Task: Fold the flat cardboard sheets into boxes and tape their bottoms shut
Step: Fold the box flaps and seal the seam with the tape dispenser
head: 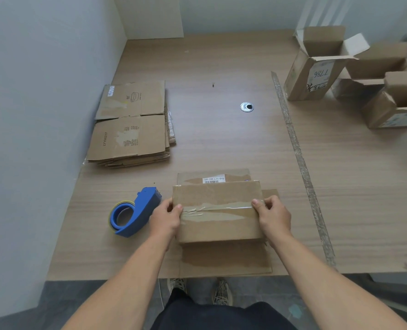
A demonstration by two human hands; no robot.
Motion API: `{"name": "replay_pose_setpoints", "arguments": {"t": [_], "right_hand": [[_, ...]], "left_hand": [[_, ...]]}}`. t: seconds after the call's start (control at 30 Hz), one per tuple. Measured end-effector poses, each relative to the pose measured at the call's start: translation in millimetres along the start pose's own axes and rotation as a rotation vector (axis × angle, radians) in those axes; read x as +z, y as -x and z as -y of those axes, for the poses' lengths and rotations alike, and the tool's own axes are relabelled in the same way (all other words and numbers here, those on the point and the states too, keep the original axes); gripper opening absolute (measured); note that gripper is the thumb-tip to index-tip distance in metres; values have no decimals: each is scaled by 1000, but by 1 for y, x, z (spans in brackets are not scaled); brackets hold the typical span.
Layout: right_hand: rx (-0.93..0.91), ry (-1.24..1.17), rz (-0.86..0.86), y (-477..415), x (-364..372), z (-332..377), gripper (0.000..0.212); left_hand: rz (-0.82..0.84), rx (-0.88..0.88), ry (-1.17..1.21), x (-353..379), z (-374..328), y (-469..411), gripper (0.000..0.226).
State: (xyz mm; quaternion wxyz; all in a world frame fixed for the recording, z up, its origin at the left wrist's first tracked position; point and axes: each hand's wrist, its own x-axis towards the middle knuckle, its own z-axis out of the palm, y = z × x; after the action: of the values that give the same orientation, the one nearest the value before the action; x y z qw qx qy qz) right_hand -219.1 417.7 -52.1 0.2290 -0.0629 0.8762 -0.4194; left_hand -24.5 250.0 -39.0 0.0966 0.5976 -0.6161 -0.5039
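Note:
A brown cardboard box [218, 225] stands bottom-up near the table's front edge, a strip of clear tape [218, 207] running across its closed flaps. My left hand [165, 219] grips the box's left end, thumb on the tape. My right hand [272, 216] grips the right end, thumb pressing the tape's other end. The box's open flaps lie spread flat on the table around it. A blue tape dispenser [134, 211] lies just left of my left hand. A stack of flat cardboard sheets [131, 123] sits at the left, by the wall.
Several folded open boxes [316, 65] are gathered at the back right. A long strip of tape [300, 160] runs along the table seam [290, 210]. A round metal cable grommet [247, 107] sits mid-table. A grey wall [43, 103] borders the left side.

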Motion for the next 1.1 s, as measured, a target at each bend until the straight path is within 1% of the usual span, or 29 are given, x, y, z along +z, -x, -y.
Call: {"name": "replay_pose_setpoints", "arguments": {"t": [0.07, 0.13, 0.23, 0.27, 0.3, 0.37, 0.4, 0.5, 0.57, 0.7, 0.83, 0.87, 0.9, 0.97, 1.0, 1.03, 1.1], "right_hand": [[-10, -2, 9, 4, -1, 1, 25], [-55, 31, 26, 9, -1, 1, 24], [-96, 117, 62, 15, -5, 1, 52], [-107, 108, 78, 16, -6, 1, 53], [-108, 65, 95, 16, -7, 2, 50], [-70, -32, 116, 14, -9, 3, 39], [-53, -52, 114, 12, -9, 5, 33], [8, -135, 102, 5, -8, 5, 19], [58, -186, 67, 2, -5, 2, 16], [68, -166, 5, 2, -5, -4, 15], [-41, -62, -25, 14, -7, 0, 13], [-63, -31, -21, 18, -7, -1, 14], [-74, -1, -5, 23, -8, -4, 21], [-83, 25, 46, 31, -11, -14, 38], [-86, 19, 70, 33, -13, -20, 42], [-91, 11, 77, 35, -15, -24, 43], [-90, 1, 52, 34, -17, -29, 35]], "left_hand": [[-51, 18, 5, 3, 2, 1, 8], [-106, 49, 6, 6, 3, 6, 7], [-155, 60, -16, 13, 5, 13, 11], [-158, 65, -10, 15, 7, 15, 12], [-153, 77, 5, 17, 7, 16, 14], [-137, 92, 36, 17, 6, 15, 31], [-125, 82, 48, 16, 5, 13, 35], [-98, 0, 123, 13, -2, 7, 27], [-114, -53, 139, 13, -6, 4, 23], [-140, -54, 42, 16, -6, 3, 17], [-158, 8, -83, 18, -1, 11, 18], [-153, 31, -110, 20, 0, 16, 20], [-141, 56, -137, 22, 2, 22, 28], [-102, 94, -152, 25, 6, 35, 50], [-94, 101, -137, 26, 8, 40, 55], [-95, 101, -121, 27, 10, 42, 55], [-100, 95, -106, 28, 12, 41, 49]]}}
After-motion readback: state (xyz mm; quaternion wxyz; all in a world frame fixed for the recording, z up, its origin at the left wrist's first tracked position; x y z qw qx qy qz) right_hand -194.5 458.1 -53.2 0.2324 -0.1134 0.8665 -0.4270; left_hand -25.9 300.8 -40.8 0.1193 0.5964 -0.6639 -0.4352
